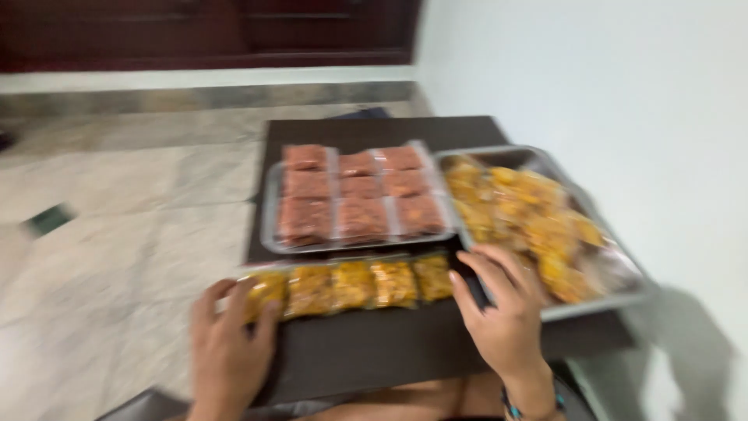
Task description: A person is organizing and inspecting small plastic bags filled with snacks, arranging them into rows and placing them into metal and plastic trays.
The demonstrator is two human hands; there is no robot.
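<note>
Frame motion-blurred. Row of yellow snack packets (351, 285) lies on dark desk (374, 351), along near side of tray of reddish packets (354, 196). Left hand (230, 343) fingers curled over row's left end packet, contact visible, firm grip cannot be confirmed. Right hand (502, 308) open, fingers spread, at row's right end, touching near corner of metal tray of loose yellow snacks (538, 226). Marble floor (117, 234) left of desk.
</note>
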